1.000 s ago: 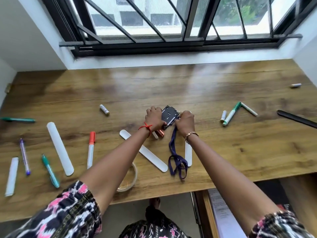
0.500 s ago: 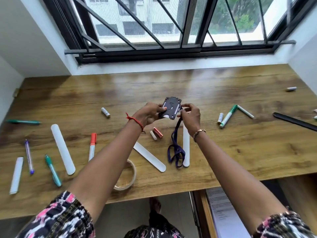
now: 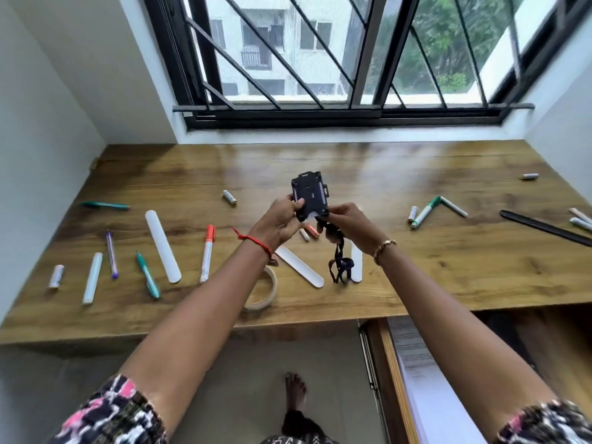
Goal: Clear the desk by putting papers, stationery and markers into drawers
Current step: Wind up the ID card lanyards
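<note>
Badge holder [image 3: 310, 195] held between both hands, left hand [image 3: 282, 219] and right hand [image 3: 347, 224]

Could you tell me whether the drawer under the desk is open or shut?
Open: the drawer is pulled out, with paper showing inside.

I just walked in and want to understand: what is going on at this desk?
A person holds a black card holder above the desk with both hands. The left hand grips its left edge; the right hand pinches its lower end, where a dark blue lanyard hangs down. Markers and a tape roll lie on the desk, and a drawer below stands open.
</note>
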